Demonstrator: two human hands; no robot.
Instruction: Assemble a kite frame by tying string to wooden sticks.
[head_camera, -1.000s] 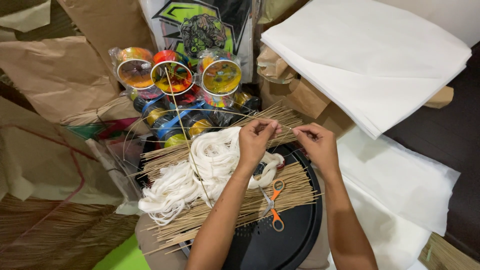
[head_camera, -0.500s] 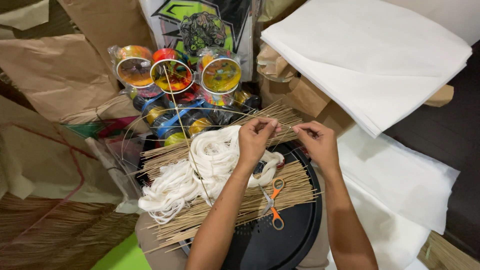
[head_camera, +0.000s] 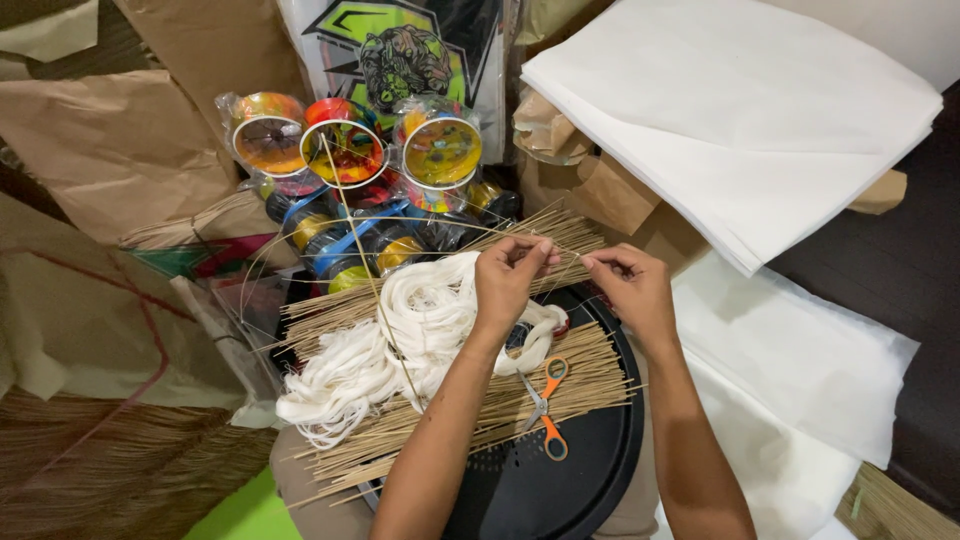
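Note:
My left hand (head_camera: 508, 280) and my right hand (head_camera: 630, 285) are close together above a round black tray (head_camera: 560, 480). Both pinch something very thin between fingertips, probably a thread or a thin stick; it is too fine to tell. A bent thin stick (head_camera: 365, 270) arcs up to the left of my left hand. Under my hands lie a bundle of thin bamboo sticks (head_camera: 470, 410) and a heap of white string (head_camera: 385, 345). Orange-handled scissors (head_camera: 545, 405) rest on the sticks.
Several colourful spools wrapped in plastic (head_camera: 345, 160) stand behind the tray. A stack of white paper sheets (head_camera: 750, 110) lies at the upper right, more white paper (head_camera: 800, 370) at the right. Brown paper (head_camera: 110, 150) and dry straw (head_camera: 110, 470) fill the left.
My hands have stayed nearly in place, the fingertips shifting slightly as they work the thin thing between them.

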